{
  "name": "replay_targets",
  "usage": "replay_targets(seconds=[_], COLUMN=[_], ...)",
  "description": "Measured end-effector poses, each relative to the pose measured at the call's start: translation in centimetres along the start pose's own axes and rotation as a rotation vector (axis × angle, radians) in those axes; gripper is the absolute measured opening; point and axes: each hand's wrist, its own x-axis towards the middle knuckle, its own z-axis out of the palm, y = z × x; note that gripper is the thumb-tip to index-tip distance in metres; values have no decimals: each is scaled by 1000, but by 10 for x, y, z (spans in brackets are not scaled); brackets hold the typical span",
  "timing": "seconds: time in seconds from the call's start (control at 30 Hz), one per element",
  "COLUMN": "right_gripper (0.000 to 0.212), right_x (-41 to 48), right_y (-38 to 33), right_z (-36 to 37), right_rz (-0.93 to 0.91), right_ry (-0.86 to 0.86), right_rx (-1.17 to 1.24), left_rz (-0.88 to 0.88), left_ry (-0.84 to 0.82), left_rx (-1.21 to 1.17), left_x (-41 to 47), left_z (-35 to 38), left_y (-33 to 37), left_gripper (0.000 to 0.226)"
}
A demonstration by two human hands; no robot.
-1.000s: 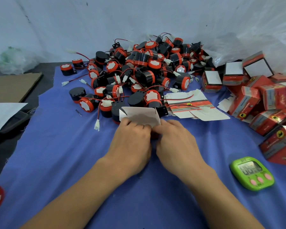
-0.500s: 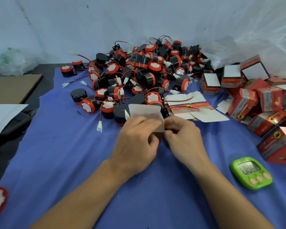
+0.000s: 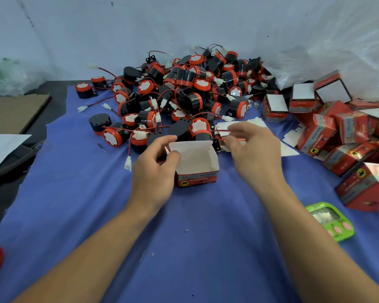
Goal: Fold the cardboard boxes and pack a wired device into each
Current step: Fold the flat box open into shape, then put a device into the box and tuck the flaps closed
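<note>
Centrally, open-topped box (image 3: 196,165), left hand (image 3: 153,178) gripping

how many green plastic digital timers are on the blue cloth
1. The green plastic digital timer lies on the blue cloth at the near right, right of the right forearm. No other shows, though the pile of black-and-red wired devices could hide one.

A green timer (image 3: 330,221) (display blurred) lies on blue cloth (image 3: 195,248).

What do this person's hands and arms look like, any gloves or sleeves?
No gloves: the left hand and right hand are bare, with no rings, watch or bands showing. The left forearm and right forearm are bare too; no sleeve in view.
</note>
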Motion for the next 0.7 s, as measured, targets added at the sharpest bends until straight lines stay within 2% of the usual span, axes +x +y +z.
replay_targets(seconds=[0.1,0.2,0.27,0.37,0.47,0.57,0.7], right_gripper=[23,18,13,12,16,20,35], right_x=[21,27,27,22,3,-24,-39], right_y=[-3,-4,-1,1,6,17,28], right_z=[10,19,15,-3,-25,-34,-40], right_rz=[-129,-194,-195,-90,-122,-162,-129], right_ry=[-206,-255,-179,9,154,30,-224], right_rx=[-300,-474,-374,-72,-53,-253,-272], left_rz=[-6,16,23,34,24,41,41], left_ry=[-27,3,10,10,22,54,82], left_rx=[2,2,5,8,-4,13,-27], left_x=[0,0,0,-3,-4,-5,-6], left_z=[3,3,3,3,2,2,0], left_y=[-4,-6,-6,-5,-5,-4,-1], left_gripper=[32,33,34,26,13,6,4])
